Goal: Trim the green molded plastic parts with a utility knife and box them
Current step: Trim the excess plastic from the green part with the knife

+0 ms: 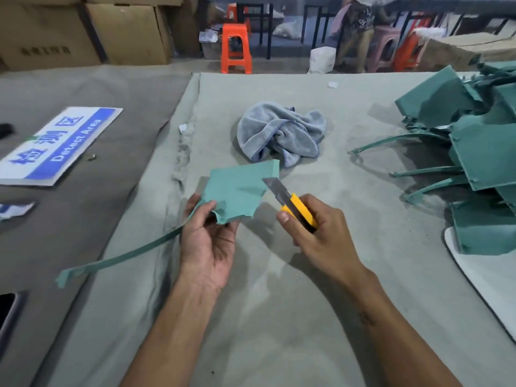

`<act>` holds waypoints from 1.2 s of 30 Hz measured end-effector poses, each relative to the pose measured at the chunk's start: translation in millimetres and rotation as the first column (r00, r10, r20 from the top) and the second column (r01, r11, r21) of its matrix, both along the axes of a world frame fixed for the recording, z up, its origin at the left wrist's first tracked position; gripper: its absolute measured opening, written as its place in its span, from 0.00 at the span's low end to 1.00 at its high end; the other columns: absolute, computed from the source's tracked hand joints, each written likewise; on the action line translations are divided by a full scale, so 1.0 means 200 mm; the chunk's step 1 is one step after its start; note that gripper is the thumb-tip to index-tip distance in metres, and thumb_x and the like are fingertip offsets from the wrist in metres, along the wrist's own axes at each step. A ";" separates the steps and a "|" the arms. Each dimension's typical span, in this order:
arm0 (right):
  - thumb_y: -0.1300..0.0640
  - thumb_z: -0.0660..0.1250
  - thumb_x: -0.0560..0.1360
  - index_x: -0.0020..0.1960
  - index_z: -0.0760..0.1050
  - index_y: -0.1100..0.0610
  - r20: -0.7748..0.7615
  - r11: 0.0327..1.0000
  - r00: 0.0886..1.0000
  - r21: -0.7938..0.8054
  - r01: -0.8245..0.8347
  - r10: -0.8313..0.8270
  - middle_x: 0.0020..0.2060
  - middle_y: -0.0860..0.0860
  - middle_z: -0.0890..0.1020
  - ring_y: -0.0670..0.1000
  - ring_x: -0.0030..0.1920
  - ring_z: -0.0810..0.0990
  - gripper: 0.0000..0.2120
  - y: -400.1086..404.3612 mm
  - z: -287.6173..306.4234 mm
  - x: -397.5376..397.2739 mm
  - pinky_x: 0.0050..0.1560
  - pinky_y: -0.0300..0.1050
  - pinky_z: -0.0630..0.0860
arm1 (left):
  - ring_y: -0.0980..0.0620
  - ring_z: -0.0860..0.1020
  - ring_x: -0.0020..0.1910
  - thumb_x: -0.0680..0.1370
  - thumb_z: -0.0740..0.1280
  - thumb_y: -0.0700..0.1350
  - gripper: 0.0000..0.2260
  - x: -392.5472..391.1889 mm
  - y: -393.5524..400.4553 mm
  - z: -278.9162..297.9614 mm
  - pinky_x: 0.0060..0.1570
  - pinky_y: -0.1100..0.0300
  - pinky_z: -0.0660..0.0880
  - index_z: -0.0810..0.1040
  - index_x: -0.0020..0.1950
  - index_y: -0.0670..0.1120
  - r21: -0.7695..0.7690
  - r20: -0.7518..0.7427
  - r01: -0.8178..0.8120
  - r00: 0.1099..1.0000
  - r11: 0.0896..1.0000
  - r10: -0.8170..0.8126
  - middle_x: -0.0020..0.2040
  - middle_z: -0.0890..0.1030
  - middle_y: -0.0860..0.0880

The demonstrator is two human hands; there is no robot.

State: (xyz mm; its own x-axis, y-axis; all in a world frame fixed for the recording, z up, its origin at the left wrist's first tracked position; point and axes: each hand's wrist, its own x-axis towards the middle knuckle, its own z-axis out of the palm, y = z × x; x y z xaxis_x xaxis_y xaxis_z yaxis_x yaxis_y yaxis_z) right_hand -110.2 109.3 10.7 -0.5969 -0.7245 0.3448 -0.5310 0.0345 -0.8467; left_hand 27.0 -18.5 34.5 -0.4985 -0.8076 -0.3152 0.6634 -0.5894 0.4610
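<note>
Head view, looking down at the grey felt-covered bench point(307, 275); my left hand point(208, 238) pinches the near edge of one green part point(237, 188), thumb on top and fingers curled beneath, so the flat panel is lifted off the bench with its right edge free for the blade; a long thin green runner strip point(125, 256) trails from the part down to the near left, resting across the bench, probably the piece to cut away. My right hand point(315, 233) is wrapped round the yellow utility knife point(293, 205), thumb along the handle's left side; the blade is extended and its tip sits at the part's right edge, touching or just short of it, I cannot tell which; holding the part in the air keeps the edge off the felt, I judge.

Around: a crumpled grey towel point(282, 132) just beyond the part, near enough to snag a long stroke; a pile of untrimmed green parts point(469, 152) at the right with thin runners sticking out toward the centre; a white tray edge point(474, 263) at near right; a blue and white sign point(60, 146) lying flat at far left; a dark phone point(8, 311) at the near-left edge; cardboard boxes point(92, 29) stacked beyond the bench; orange stools point(236, 48) farther back. Which box takes the finished parts I cannot tell.
</note>
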 end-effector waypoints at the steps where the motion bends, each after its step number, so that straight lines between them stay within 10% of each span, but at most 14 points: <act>1: 0.37 0.68 0.79 0.45 0.75 0.48 -0.116 1.000 0.993 0.029 -0.010 0.014 0.30 0.48 0.78 0.53 0.29 0.78 0.15 0.01 -0.01 -0.01 0.31 0.51 0.74 | 0.48 0.85 0.41 0.79 0.64 0.33 0.09 0.00 0.00 0.00 0.38 0.56 0.84 0.74 0.49 0.48 0.003 -0.006 -0.001 1.000 1.000 0.001 0.45 0.85 0.44; 12: 0.39 0.65 0.82 0.41 0.75 0.45 -0.137 0.969 0.964 -0.061 -0.238 0.228 0.27 0.48 0.73 0.55 0.26 0.73 0.15 0.01 0.02 0.01 0.27 0.55 0.67 | 0.49 0.83 0.40 0.74 0.69 0.38 0.08 0.02 0.02 0.06 0.35 0.61 0.83 0.75 0.51 0.41 0.083 -0.065 0.074 0.996 0.994 -0.069 0.47 0.82 0.42; 18: 0.44 0.63 0.84 0.47 0.74 0.39 -0.233 0.986 0.972 -0.165 -0.007 -0.032 0.28 0.49 0.74 0.53 0.25 0.75 0.07 -0.01 0.03 0.00 0.27 0.54 0.70 | 0.50 0.82 0.41 0.81 0.67 0.40 0.05 0.04 0.01 0.06 0.34 0.62 0.83 0.78 0.48 0.40 0.182 -0.087 0.128 0.990 0.975 -0.113 0.47 0.82 0.42; 23: 0.45 0.65 0.84 0.49 0.80 0.49 -0.310 0.968 0.940 -0.151 -0.199 0.145 0.30 0.38 0.72 0.43 0.27 0.72 0.10 0.00 0.01 0.04 0.29 0.39 0.66 | 0.52 0.84 0.32 0.81 0.66 0.39 0.06 0.03 0.01 0.06 0.27 0.63 0.80 0.78 0.45 0.39 0.149 -0.069 0.116 0.992 0.982 -0.107 0.38 0.84 0.44; 29: 0.45 0.63 0.85 0.50 0.79 0.52 -0.326 0.978 0.930 -0.171 0.118 -0.169 0.27 0.46 0.72 0.48 0.26 0.71 0.13 -0.02 0.00 0.00 0.27 0.41 0.66 | 0.50 0.85 0.33 0.80 0.66 0.38 0.04 0.04 0.00 0.05 0.29 0.62 0.81 0.77 0.47 0.38 0.134 -0.043 0.103 0.994 0.986 -0.098 0.41 0.84 0.42; 36: 0.46 0.64 0.84 0.52 0.80 0.52 -0.428 0.989 0.898 -0.144 0.041 -0.100 0.29 0.42 0.73 0.46 0.28 0.72 0.11 -0.03 0.00 0.02 0.29 0.41 0.68 | 0.50 0.85 0.34 0.79 0.67 0.36 0.06 0.04 0.01 0.05 0.28 0.63 0.80 0.78 0.42 0.39 0.116 0.000 0.108 0.994 0.987 -0.109 0.40 0.85 0.41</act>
State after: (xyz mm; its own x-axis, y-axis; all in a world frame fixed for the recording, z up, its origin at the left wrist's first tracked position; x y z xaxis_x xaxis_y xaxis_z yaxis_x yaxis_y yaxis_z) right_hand -106.5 102.8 10.4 -0.4153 -0.6180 0.6675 -0.8459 -0.0077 -0.5334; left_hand 35.8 -16.8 44.4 -0.5788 -0.7065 -0.4073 0.5896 -0.7076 0.3896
